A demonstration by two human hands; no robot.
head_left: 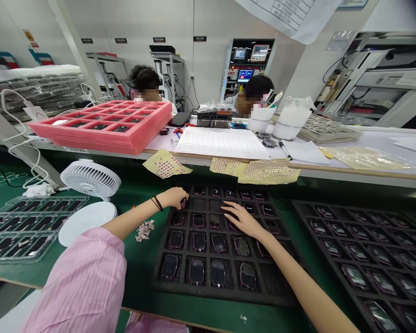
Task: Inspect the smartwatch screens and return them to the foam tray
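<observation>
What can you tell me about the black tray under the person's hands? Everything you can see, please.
The tray is matte black, seemingly foam, and divided by raised walls into rows of squarish pockets. Many hold smartwatches with dark screens and purplish rims; two in the farthest row show lit faces. It lies flat on a green work surface. The left hand pinches one watch at its far left; the right hand spreads over its far half, contact unclear.

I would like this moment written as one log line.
left hand: holding small purplish watch case | right hand: over black foam compartment tray, contact unclear | nearby: white round fan
</observation>
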